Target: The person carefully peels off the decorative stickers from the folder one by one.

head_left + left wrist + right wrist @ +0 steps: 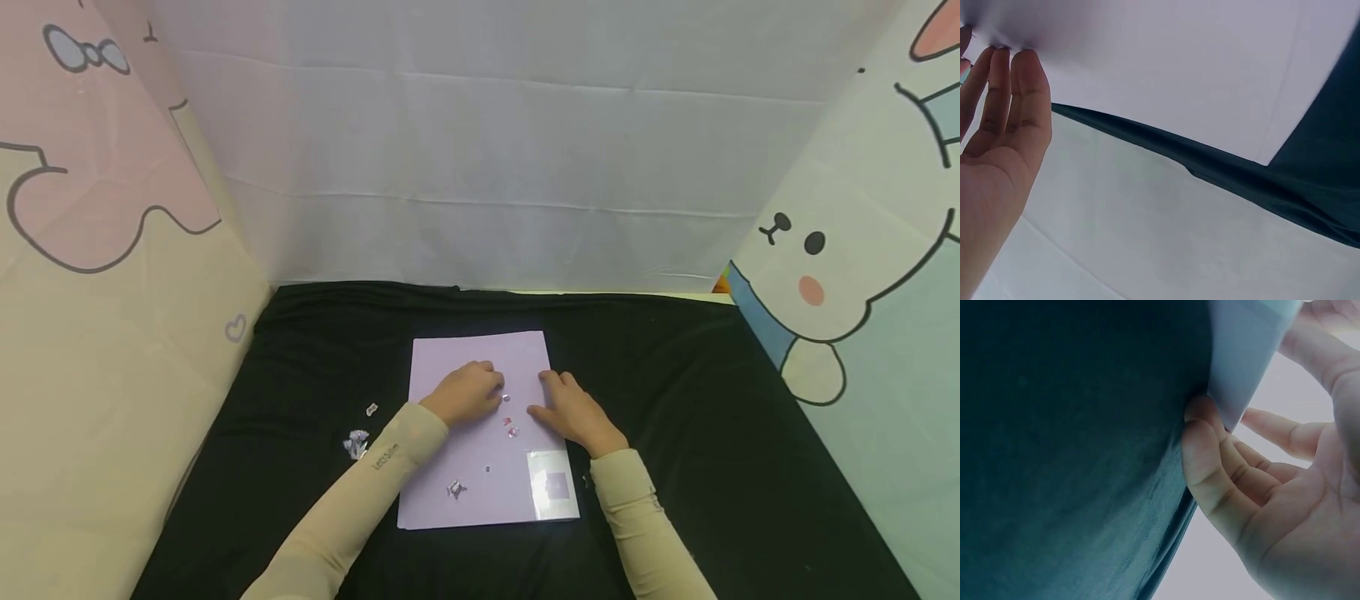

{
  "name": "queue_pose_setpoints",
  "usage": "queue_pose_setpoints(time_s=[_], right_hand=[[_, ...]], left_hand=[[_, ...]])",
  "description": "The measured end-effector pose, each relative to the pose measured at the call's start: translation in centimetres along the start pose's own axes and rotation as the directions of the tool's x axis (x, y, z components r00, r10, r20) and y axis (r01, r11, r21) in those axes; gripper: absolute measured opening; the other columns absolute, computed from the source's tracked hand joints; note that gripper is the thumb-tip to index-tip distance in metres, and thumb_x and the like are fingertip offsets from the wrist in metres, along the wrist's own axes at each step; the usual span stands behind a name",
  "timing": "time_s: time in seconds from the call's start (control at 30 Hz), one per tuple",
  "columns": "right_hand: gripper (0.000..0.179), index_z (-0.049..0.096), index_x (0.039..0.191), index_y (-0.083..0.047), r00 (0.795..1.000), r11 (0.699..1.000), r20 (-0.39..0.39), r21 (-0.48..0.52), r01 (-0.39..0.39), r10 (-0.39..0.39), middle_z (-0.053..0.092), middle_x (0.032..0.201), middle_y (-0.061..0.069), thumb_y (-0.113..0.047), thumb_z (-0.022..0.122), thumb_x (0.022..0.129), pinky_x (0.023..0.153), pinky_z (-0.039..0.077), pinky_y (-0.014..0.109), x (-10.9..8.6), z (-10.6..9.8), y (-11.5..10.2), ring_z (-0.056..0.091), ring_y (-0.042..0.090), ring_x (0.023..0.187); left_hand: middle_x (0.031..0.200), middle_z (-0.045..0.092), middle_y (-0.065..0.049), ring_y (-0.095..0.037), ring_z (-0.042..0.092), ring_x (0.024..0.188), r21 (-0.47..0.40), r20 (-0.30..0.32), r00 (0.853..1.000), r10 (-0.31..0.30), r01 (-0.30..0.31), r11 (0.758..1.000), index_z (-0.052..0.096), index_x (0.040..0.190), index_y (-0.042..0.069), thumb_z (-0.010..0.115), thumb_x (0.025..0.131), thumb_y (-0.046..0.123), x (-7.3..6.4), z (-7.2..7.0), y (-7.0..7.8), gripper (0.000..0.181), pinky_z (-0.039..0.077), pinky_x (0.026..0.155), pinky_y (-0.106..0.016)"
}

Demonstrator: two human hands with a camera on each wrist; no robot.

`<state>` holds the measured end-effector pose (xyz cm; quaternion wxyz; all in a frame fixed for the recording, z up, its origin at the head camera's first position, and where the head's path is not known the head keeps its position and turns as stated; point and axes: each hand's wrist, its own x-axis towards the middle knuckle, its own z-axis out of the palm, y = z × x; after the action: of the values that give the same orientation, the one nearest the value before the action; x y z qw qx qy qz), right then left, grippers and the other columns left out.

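Head | lilac rectangular sheet [476, 446], shiny scraps [456, 489] atop | left fingers [491, 381] bunched; right fingers [553, 382] apart

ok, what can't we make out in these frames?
Contact under the left hand: head view, the hand covers it; left wrist view, fingertips lost in dark blur near the top.
Print on the pink sticker-like piece on the lilac folder: head view, too small.
Crumpled silver foil, lower end: head view, apparently behind the left sleeve.
Speck by the right sleeve: head view, too small.
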<state>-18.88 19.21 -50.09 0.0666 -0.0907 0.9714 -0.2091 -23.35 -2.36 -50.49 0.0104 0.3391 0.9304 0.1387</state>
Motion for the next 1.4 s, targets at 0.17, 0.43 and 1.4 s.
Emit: queue_pose_setpoints(time_s=[0.17, 0.43, 1.4], right_hand=[[0.068, 0.045, 0.145, -0.001, 1.000, 1.000, -0.005, -0.006, 0.008, -0.008, 0.053, 0.124, 0.024, -0.033, 0.074, 0.092, 0.082, 0.054, 0.048, 0.0, 0.0, 0.0, 0.059, 0.030, 0.094], [0.068, 0.045, 0.145, -0.002, 1.000, 1.000, -0.011, -0.013, 0.010, -0.010, 0.053, 0.122, 0.023, -0.033, 0.073, 0.092, 0.082, 0.054, 0.047, 0.2, -0.1, 0.1, 0.059, 0.030, 0.093], [0.068, 0.044, 0.145, -0.003, 1.000, 1.000, 0.003, -0.004, -0.010, 0.010, 0.053, 0.125, 0.024, -0.033, 0.073, 0.092, 0.085, 0.054, 0.049, -0.1, 0.1, 0.0, 0.059, 0.031, 0.097]], left_hand=[[0.086, 0.062, -0.001, -0.017, 0.058, 0.078, 0.019, 0.000, 1.000, 0.013, -0.013, 1.000, 0.073, 0.097, 0.011, 0.070, 0.094, 0.019, 0.0, 0.0, 0.4, 0.009, 0.051, 0.073, -0.033], [0.086, 0.062, -0.001, -0.016, 0.058, 0.077, 0.004, -0.009, 1.000, 0.011, -0.011, 1.000, 0.073, 0.098, 0.011, 0.069, 0.094, 0.018, 0.2, 0.2, 0.2, 0.009, 0.051, 0.073, -0.031], [0.074, 0.054, 0.005, -0.011, 0.053, 0.068, -0.074, -0.030, 0.999, -0.044, 0.042, 0.996, 0.065, 0.083, 0.012, 0.063, 0.097, 0.018, 0.2, 0.7, 0.2, 0.015, 0.048, 0.066, -0.027]])
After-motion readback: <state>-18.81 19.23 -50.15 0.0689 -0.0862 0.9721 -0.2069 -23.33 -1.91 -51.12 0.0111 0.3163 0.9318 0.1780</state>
